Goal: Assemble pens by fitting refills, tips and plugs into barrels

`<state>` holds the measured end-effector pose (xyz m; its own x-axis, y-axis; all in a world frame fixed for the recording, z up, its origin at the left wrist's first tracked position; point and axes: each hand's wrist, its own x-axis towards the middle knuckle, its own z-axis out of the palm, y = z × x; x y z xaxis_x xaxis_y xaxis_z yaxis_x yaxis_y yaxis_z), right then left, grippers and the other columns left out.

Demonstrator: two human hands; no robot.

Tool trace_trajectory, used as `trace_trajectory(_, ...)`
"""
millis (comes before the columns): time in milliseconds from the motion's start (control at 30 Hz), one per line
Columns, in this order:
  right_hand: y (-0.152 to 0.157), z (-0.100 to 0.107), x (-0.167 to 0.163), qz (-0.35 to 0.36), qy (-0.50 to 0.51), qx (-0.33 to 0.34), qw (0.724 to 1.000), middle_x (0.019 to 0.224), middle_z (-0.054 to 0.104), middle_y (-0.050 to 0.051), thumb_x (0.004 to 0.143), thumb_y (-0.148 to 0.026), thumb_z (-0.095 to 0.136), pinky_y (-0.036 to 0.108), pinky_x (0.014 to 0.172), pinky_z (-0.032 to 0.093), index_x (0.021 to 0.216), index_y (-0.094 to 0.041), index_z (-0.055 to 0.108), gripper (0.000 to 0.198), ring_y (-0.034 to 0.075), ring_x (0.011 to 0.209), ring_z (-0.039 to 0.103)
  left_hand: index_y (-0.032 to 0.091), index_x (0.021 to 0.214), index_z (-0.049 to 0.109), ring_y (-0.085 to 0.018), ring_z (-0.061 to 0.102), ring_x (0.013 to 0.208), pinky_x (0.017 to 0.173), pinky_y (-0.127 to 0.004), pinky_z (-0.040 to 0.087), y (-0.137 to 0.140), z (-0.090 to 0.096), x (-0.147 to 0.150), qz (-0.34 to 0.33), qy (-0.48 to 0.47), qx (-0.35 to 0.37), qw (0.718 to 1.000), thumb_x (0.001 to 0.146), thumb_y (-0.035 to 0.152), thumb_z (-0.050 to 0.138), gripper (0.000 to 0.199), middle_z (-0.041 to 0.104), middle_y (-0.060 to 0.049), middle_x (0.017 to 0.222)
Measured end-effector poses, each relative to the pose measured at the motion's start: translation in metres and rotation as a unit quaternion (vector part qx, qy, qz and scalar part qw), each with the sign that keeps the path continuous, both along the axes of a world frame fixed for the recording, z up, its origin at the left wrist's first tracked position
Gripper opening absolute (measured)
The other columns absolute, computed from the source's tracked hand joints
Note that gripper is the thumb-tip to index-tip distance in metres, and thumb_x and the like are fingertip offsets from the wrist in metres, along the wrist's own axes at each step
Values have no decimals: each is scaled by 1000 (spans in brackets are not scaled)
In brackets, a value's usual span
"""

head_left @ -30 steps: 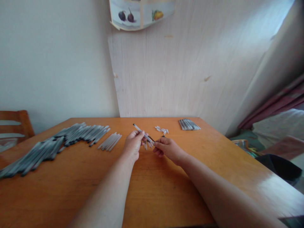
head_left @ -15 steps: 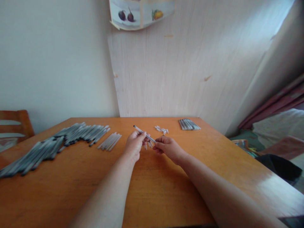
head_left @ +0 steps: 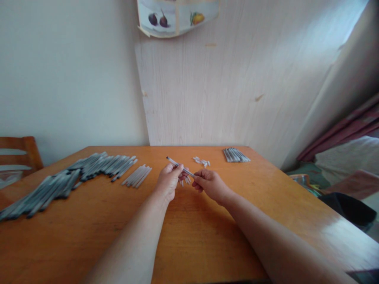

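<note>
A slim pen [head_left: 172, 161] with a dark end slants between my hands above the table. My left hand [head_left: 168, 180] pinches it around the middle, its dark end pointing up and away to the left. My right hand [head_left: 209, 183] has its fingertips closed on the pen's other end, and they hide the tip. Just behind and below the hands lie several small white pieces [head_left: 187, 180], partly covered by the fingers. A second small heap of white pieces [head_left: 201, 161] rests farther back.
A long pile of dark-ended pens [head_left: 103, 165] spreads over the left of the wooden table [head_left: 183, 244]. Thin white tubes [head_left: 137, 176] lie beside it. A neat row of pens [head_left: 236, 155] sits at the back right. Off the right edge stands a black bin [head_left: 349, 209].
Almost nothing differs. Both hands keep their hold on the pen, with only a very slight shift of the right fingers.
</note>
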<state>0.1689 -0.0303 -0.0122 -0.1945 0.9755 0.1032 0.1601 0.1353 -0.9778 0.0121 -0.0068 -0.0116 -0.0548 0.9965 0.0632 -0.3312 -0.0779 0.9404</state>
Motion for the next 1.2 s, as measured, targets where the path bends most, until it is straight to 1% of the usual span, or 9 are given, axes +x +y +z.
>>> trace_trajectory(200, 1, -2, 0, 5, -4, 17, 1000, 66, 62, 0, 85, -22, 52, 20, 50, 42, 79, -17, 57, 10, 8, 52, 53, 15, 86, 58, -12, 64, 66, 67, -26, 50, -1, 0, 1, -9, -24, 6, 1000, 76, 28, 70, 21, 71, -8, 82)
trace_trajectory(333, 0, 0, 0, 6, -8, 27, 1000, 64, 61, 0, 83, -23, 52, 20, 50, 42, 76, -16, 57, 11, 8, 52, 52, 15, 86, 57, -12, 65, 68, 67, -25, 50, -1, 1, 2, -15, -31, 12, 999, 76, 28, 71, 21, 70, -7, 82)
trace_trajectory(633, -2, 1, 2, 10, -8, 30, 999, 66, 62, 0, 83, -22, 50, 20, 49, 41, 79, -16, 56, 9, 8, 53, 53, 14, 85, 57, -12, 64, 66, 67, -25, 50, -3, 3, 4, -15, -29, 12, 999, 76, 29, 71, 22, 70, -7, 81)
trace_trajectory(933, -4, 6, 1, 6, 6, 34, 999, 66, 62, 0, 83, -26, 52, 20, 48, 41, 83, -16, 56, 10, 8, 51, 51, 15, 85, 56, -14, 66, 71, 71, -27, 51, -5, 3, 6, -12, -53, 17, 998, 76, 28, 70, 21, 71, -8, 83)
trace_trajectory(1200, 3, -1, 1, 20, -1, 39, 999, 70, 62, 0, 84, -27, 51, 21, 51, 43, 85, -17, 56, 11, 9, 54, 53, 14, 86, 57, -13, 66, 70, 69, -25, 51, -3, 3, 5, 8, -45, 8, 999, 77, 25, 68, 17, 71, -8, 82)
